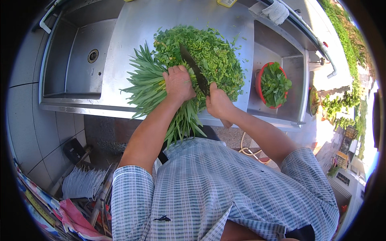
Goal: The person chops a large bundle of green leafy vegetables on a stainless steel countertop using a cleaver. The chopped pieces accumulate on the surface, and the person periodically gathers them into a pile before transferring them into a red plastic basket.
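My left hand is closed on a large bunch of long leafy greens, whose leaves fan out to the left and hang over the counter's front edge. In my right hand is the handle of a dark-bladed kitchen knife. The blade points up and to the left, just right of my left hand, over the near side of a wide heap of chopped greens. The heap lies on the stainless steel counter. Any board under the greens is hidden.
A sink basin with a drain is at the left. In the right basin stands a red bowl of leafy greens. A white cloth hangs at the back right, near a grey pipe. A hose lies below the counter.
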Tool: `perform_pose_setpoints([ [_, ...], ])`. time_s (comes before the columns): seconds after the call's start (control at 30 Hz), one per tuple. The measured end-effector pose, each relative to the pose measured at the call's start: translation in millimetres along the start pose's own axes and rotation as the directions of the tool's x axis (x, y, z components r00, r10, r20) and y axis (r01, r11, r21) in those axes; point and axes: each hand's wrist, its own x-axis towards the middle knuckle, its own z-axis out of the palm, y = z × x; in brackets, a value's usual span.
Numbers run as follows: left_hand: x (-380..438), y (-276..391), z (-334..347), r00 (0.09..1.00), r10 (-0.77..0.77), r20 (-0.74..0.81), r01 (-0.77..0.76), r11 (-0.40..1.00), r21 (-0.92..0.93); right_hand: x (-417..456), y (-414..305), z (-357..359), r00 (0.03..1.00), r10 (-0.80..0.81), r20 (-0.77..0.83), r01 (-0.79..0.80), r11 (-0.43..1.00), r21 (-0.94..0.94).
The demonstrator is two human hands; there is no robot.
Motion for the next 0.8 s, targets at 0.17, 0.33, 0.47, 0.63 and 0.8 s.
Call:
perform_pose_setpoints([
  [0.17,10.4,-5.4,6.8,0.998,0.022,-0.057,-0.023,1.000,-0.018,41.6,7.4,56.7,0.994,0.028,-0.103,-0.019,0.997,0.081],
  [0.33,6.9,-3.0,2.4,0.997,0.004,-0.072,-0.005,1.000,-0.010,35.8,7.3,24.4,0.996,-0.030,-0.079,0.039,0.993,0.113],
  [0.47,9.4,-1.8,2.8,0.997,0.000,-0.083,0.000,1.000,0.000,23.8,-4.2,-53.7,0.993,-0.067,-0.096,0.079,0.990,0.120],
  [0.63,8.5,-2.3,-4.9,1.000,0.026,-0.018,-0.025,0.998,0.053,82.6,-16.6,-111.2,0.968,-0.208,-0.143,0.169,0.955,-0.242],
  [0.8,8.7,-10.9,-12.2,0.995,0.086,0.054,-0.093,0.987,0.128,138.0,3.4,-107.5,0.899,-0.414,-0.144,0.300,0.821,-0.486],
])
